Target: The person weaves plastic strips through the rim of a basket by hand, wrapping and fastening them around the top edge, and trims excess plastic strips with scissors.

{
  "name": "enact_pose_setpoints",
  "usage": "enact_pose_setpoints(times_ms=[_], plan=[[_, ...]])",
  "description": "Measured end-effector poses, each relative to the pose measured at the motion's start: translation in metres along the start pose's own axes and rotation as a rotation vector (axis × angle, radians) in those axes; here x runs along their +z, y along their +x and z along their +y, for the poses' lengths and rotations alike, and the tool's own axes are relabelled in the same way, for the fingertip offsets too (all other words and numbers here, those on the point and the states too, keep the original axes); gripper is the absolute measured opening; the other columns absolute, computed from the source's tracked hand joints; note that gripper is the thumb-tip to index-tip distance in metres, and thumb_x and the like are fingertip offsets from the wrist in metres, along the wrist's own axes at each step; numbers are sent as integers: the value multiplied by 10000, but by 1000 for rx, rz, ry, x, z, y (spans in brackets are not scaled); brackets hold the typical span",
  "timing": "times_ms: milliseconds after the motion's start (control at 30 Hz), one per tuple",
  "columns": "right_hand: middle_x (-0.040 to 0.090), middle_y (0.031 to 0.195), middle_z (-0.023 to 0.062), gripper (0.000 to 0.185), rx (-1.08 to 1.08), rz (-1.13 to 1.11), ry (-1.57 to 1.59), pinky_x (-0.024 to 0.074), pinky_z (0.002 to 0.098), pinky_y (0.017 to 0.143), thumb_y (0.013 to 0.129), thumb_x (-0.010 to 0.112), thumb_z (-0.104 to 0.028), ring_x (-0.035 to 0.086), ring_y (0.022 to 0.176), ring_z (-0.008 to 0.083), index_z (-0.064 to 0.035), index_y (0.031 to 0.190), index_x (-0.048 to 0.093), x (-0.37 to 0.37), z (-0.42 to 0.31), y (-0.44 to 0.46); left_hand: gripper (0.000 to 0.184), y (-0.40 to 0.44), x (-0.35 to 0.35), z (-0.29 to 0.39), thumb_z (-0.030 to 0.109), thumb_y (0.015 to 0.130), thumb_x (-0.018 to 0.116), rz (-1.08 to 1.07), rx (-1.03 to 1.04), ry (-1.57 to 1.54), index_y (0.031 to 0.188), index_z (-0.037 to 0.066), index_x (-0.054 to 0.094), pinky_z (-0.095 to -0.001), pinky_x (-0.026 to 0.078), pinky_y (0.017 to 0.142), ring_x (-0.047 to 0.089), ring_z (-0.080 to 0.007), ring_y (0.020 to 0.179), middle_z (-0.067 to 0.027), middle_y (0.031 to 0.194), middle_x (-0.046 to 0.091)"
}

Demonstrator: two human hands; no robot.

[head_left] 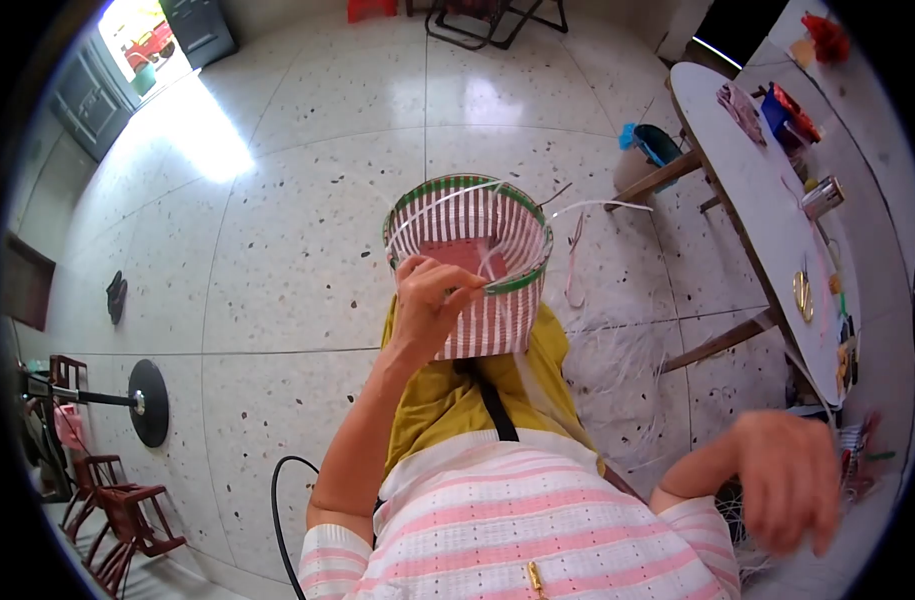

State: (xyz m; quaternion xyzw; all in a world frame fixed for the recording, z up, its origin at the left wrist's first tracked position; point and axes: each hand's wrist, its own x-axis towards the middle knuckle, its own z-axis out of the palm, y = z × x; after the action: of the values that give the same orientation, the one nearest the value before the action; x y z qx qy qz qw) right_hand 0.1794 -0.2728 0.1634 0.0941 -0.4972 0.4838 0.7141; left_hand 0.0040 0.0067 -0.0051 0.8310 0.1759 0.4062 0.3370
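Note:
A woven basket (493,325) with pink-and-white stripes and a green-bound rim sits upright on my lap, against yellow-green trousers. My left hand (432,295) is closed in a pinch at the near side of its rim. Loose white strips (602,205) stick out from the basket on the right, and one crosses its mouth. Away from the basket, at the lower right, hangs my right hand (789,480); its fingers point down and are smeared by motion, so whether they hold anything is unclear.
On the right stands a white table (712,110) holding scissors (802,292), a metal can (823,197) and cloth. Beneath lies a tangle of clear strips (622,365) near a bin (652,150). Small wooden chairs (142,520) and a round black stand base (149,403) are at left.

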Motion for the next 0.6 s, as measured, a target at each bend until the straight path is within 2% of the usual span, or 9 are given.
enact_pose_setpoints(times_ms=[33, 100, 133, 167, 200, 300, 367, 500, 600], plan=[[611, 670, 129, 190, 12, 122, -26, 460, 304, 396, 892, 545, -36, 564, 480, 182, 16, 727, 624, 0, 4, -1, 89, 0, 1, 1, 50, 755, 729, -4, -23, -3, 835, 89, 722, -330, 339, 904, 541, -161, 692, -5, 762, 702], [635, 728, 114, 200, 66, 908, -767, 431, 292, 398, 968, 534, -141, 534, 478, 166, 4, 913, 659, -41, 36, -66, 92, -1, 1, 1, 48, 752, 728, -1, -44, -1, 833, 92, 724, -331, 341, 904, 539, -161, 689, -6, 757, 700], [650, 746, 52, 157, 727, 270, -915, 480, 276, 603, 940, 567, -107, 620, 670, 160, 13, 910, 664, -84, 29, -18, 38, -1, 0, 1, 108, 798, 730, -27, -57, -2, 833, 92, 725, -332, 328, 911, 551, -140, 716, 7, 776, 712], [668, 803, 63, 112, 829, 311, -1241, 491, 265, 621, 931, 600, -49, 628, 696, 149, 27, 986, 660, -103, 58, -20, 77, -2, -1, 0, 168, 844, 731, -55, -70, -4, 832, 92, 727, -332, 316, 918, 563, -120, 743, 21, 794, 723], [687, 872, 74, 172, 671, 363, -1302, 503, 269, 634, 874, 651, 22, 639, 722, 146, 17, 1045, 659, -129, 90, -42, 77, -2, 0, 0, 168, 844, 731, -55, -65, 2, 832, 92, 727, -332, 316, 918, 563, -120, 743, 21, 794, 723], [692, 912, 81, 161, 690, 373, -1325, 518, 269, 697, 885, 626, 32, 638, 783, 152, 20, 1039, 670, -154, 138, -53, 72, -1, 1, -1, 166, 838, 736, -55, -74, 34, 838, 94, 729, -333, 320, 913, 566, -122, 743, 22, 791, 722], [692, 885, 71, 161, 337, 213, -1605, 516, 263, 704, 880, 646, 12, 646, 789, 151, 12, 1038, 676, -166, 155, -58, 66, -2, 2, 1, 161, 838, 734, -35, -69, 6, 841, 95, 729, -330, 324, 907, 564, -127, 737, 21, 789, 721], [646, 753, 66, 98, 493, 437, -1306, 461, 258, 518, 940, 609, -58, 595, 572, 169, 15, 917, 671, -142, 137, -45, 58, -1, -2, 3, 151, 830, 740, -68, -94, 25, 841, 95, 728, -325, 325, 904, 559, -130, 729, 21, 785, 720], [568, 622, 16, 198, 556, 507, -1011, 379, 238, 445, 922, 579, -99, 511, 485, 89, -14, 746, 614, -76, 52, -20, 56, -2, 1, 0, 135, 815, 752, -24, -64, -24, 844, 93, 729, -321, 329, 898, 551, -127, 720, 22, 773, 715]])
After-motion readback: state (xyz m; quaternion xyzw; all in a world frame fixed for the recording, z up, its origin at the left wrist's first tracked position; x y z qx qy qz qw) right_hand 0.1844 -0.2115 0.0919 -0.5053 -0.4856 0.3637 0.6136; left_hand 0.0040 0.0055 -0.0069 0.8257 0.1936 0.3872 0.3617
